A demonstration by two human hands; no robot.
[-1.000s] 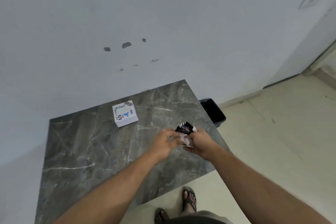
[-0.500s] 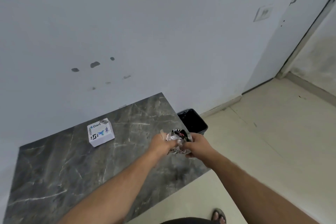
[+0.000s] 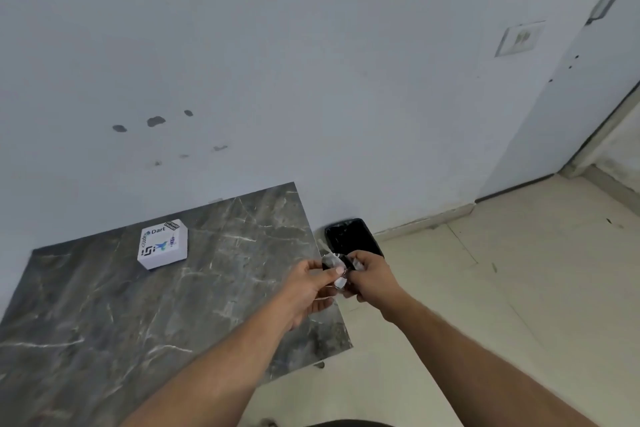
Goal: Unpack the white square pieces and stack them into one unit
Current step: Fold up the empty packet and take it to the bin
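A white square block (image 3: 162, 244) with printed logos lies on the dark marble table (image 3: 104, 305) near its back edge. My left hand (image 3: 310, 282) and my right hand (image 3: 372, 276) meet at the table's right edge, both gripping a crumpled clear-and-black wrapper (image 3: 338, 270). The wrapper is bunched between my fingers, and what it holds is hidden. The hands are just in front of the black bin.
A black waste bin (image 3: 353, 237) stands on the floor against the wall, right of the table. Beige floor tiles spread to the right. A wall switch plate (image 3: 519, 38) and a door (image 3: 588, 97) are at the far right.
My hands have carried the wrapper rightwards, from over the table to its right edge by the bin. The wrapper is more crumpled. The view has swung right; the block has stayed put.
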